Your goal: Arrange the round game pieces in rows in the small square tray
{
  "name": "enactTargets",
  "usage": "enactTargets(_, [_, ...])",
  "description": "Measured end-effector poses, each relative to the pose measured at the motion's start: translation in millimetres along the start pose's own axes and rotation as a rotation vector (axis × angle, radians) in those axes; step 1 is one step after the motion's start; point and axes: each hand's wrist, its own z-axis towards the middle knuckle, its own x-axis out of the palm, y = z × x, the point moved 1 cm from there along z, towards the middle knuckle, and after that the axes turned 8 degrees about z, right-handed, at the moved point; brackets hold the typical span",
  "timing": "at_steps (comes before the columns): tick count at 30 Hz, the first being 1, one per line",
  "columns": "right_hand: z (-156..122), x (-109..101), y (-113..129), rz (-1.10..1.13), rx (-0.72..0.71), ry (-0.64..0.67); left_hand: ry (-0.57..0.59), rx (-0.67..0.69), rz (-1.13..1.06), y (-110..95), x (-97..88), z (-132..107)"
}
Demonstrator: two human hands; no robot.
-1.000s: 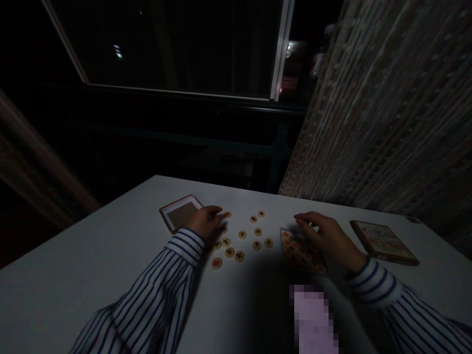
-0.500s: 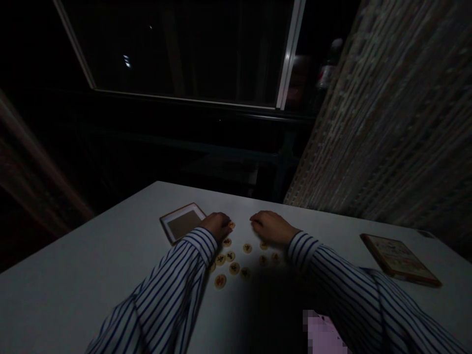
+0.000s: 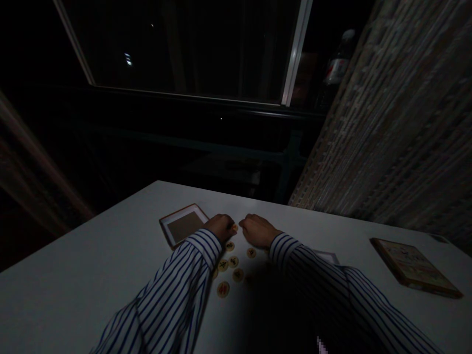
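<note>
Since a second ago the right hand [image 3: 258, 230] has crossed from the lower right toward centre frame and now sits just beside the left hand [image 3: 221, 227], and fewer game discs [image 3: 233, 261] show than before.

Both hands rest at the upper end of the scatter. The left is curled narrow, with its fingertips on one orange disc [image 3: 235, 227]; I cannot tell whether it grips the disc or only touches it. The right is a loose fist, knuckles up, and anything under it is hidden.

I judge the gathering to be partly done. About six discs lie loose below the hands, some half under the striped sleeve [image 3: 191, 265], and none lies in the shallow tray [image 3: 183, 224] just left of the left hand.

All of it sits on a pale, smooth table [image 3: 92, 275]. A flat printed box [image 3: 415, 267] lies well apart at the right edge, and a pale sheet [image 3: 326, 256] peeks out behind the right forearm. The room is very dim, with a dark window frame [image 3: 295, 54] across the top, a bottle [image 3: 337, 61] beside it and a brick wall [image 3: 398, 123] filling the upper right.
</note>
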Motion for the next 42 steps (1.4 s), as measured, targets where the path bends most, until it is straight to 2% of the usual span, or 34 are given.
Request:
enactTargets(7, [-0.5, 3.5, 0.9, 0.027, -0.011, -0.005, -0.043, 0.014, -0.025, -4.3, -2.3, -2.0])
enactTargets(14, [-0.2, 4.5, -1.4, 0.104, -0.017, -0.028, -0.078, 0.031, 0.049, -7.4, -4.9, -3.7])
enactTargets(23, [-10.0, -14.1, -0.9, 0.192, -0.060, -0.117, -0.201, 0.055, 0.021, -14.4, -19.5, -8.6])
enactTargets(29, [-21.9, -23.8, 1.0, 0.219, -0.097, -0.187, -0.212, 0.016, -0.078, -24.8, -34.5, -18.9])
enactTargets(35, [-40.0, -33.2, 4.8, 0.272, -0.121, -0.228, -0.245, 0.084, -0.172, -34.6, -45.8, -30.2])
enactTargets(42, [-68.8, -47.3, 8.9, 0.341, -0.114, -0.275, -0.245, 0.074, -0.307, -55.2, -52.8, -41.4])
